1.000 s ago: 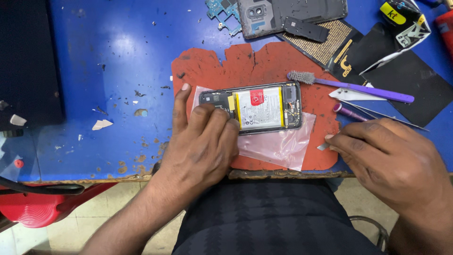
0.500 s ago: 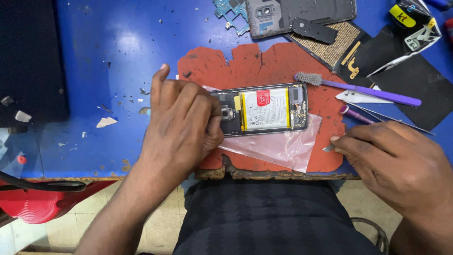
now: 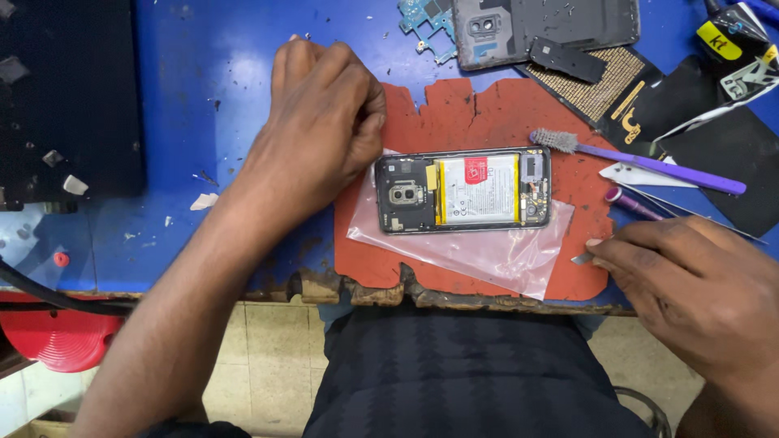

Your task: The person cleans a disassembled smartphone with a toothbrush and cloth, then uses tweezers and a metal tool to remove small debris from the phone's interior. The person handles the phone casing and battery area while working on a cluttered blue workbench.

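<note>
An opened phone (image 3: 462,191) with its back cover off lies on a clear plastic sheet (image 3: 495,255) on a torn red mat (image 3: 479,113). Its yellow-edged battery and camera module are exposed. My left hand (image 3: 320,130) rests on the mat's left edge, just left of the phone, with fingers curled under and nothing seen in them. My right hand (image 3: 690,280) sits at the mat's front right corner. It pinches a small metal tool (image 3: 583,258) whose tip pokes out toward the plastic sheet.
A purple-handled brush (image 3: 649,162) and a purple pen-like tool (image 3: 633,203) lie right of the phone. At the back are a grey phone back cover (image 3: 544,24), a circuit board (image 3: 426,20) and black sheets (image 3: 722,122). The blue table (image 3: 203,65) has a chipped front edge.
My left hand has lifted off the phone and moved up and to the left, uncovering the phone's camera end. My right hand has stayed at the front right with its tool.
</note>
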